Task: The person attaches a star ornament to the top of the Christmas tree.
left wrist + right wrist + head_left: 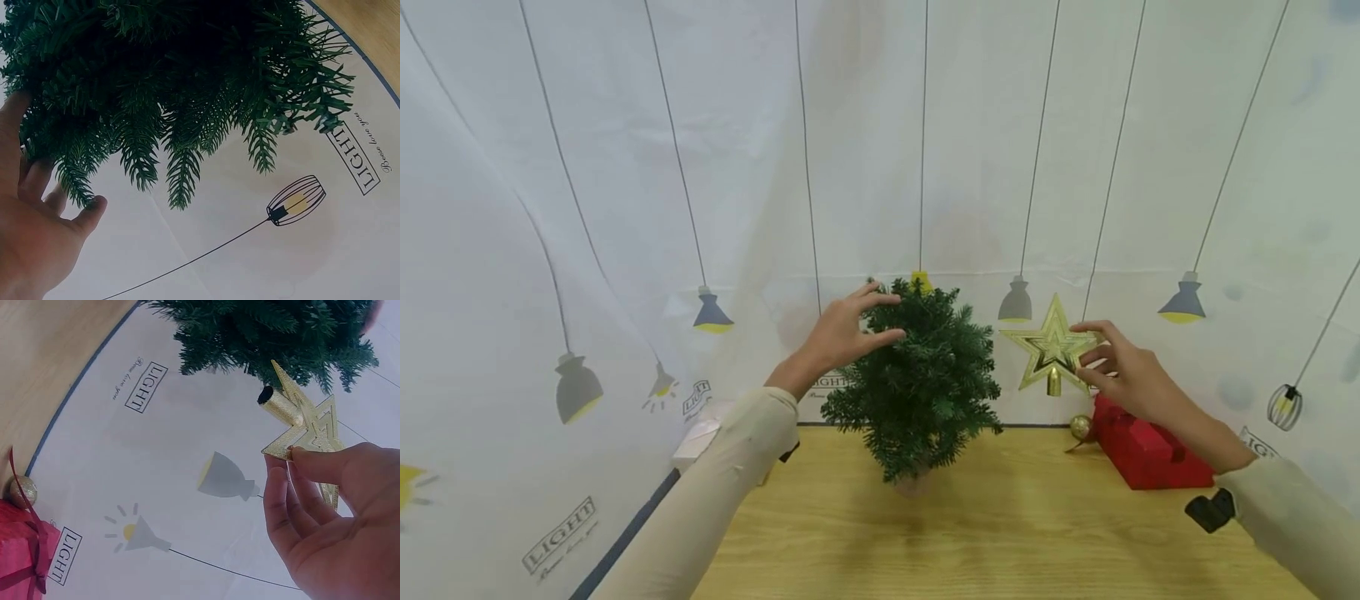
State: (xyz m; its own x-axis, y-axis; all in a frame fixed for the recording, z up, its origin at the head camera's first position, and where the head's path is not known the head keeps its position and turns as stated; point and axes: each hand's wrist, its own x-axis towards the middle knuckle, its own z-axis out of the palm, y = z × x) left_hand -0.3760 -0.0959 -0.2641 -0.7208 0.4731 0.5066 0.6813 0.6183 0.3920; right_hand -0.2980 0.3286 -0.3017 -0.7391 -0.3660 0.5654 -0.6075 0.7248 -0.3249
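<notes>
Pinches a gold star [1054, 346] in the right grip [1127, 375], closed down narrow on one point, with the thumb on one face and bent fingers behind. Holds the star upright in the air above the back edge of the desk [1000, 533], to the right of a green tree [925, 375] and near its branches, with the short hollow tube [281, 407] at the bottom aimed downward. Spreads the left grip [857, 325] wide at the upper left of the tree, with thumb well apart from fingers, in among or just beside the outer sprigs; cannot tell which.

Farther out, on the desk toward the back edge, the tree upright on a pale base [913, 483]. To the right, near the same edge, a small gold ball [1080, 427] just beside a red box [1150, 454] with dark red ribbon [41, 547]. Near the back left corner, partly hidden by the left sleeve [730, 492], something pale and boxlike [696, 442]. Behind, a white sheet [880, 125] printed with hanging lamps [1183, 300].
</notes>
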